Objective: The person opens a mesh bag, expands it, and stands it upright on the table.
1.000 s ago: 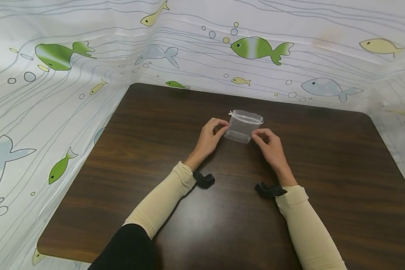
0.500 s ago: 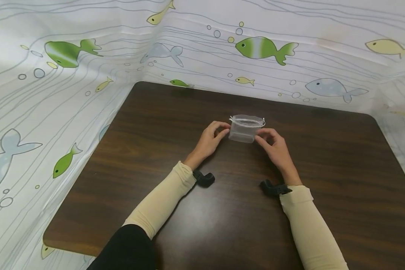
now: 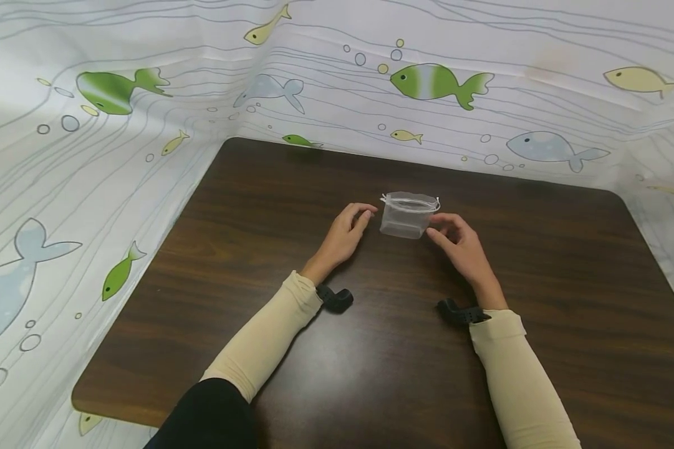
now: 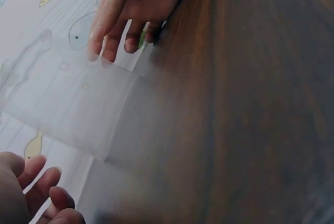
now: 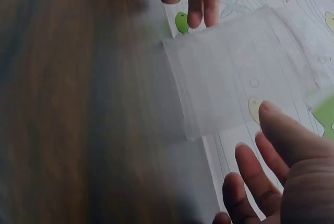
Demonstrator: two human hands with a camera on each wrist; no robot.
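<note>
A small translucent white drawstring pouch point(image 3: 408, 218) stands on the dark wooden table, its cords bunched at the top edge. My left hand point(image 3: 341, 237) is just left of the pouch, fingers loosely bent and a small gap from its side. At the pouch's right side is my right hand point(image 3: 459, 244); its thumb tip reaches the pouch's edge. In the right wrist view, the thumb and fingers of the right hand point(image 5: 292, 166) are spread apart. The left wrist view shows the fish print through the pouch point(image 4: 68, 98). Whether the right fingertips touch the pouch, I cannot tell.
The brown wood-grain table point(image 3: 258, 199) has rounded corners. White fabric point(image 3: 337, 81) printed with fish and wavy lines hangs around its back and sides. Black wrist mounts point(image 3: 335, 300) sit at the cuffs of the cream sleeves point(image 3: 264, 337).
Both hands have loosened from the sides of the pouch, the left drawing away to the left. The pouch stands more squarely than a second ago. The head view has shifted slightly.
</note>
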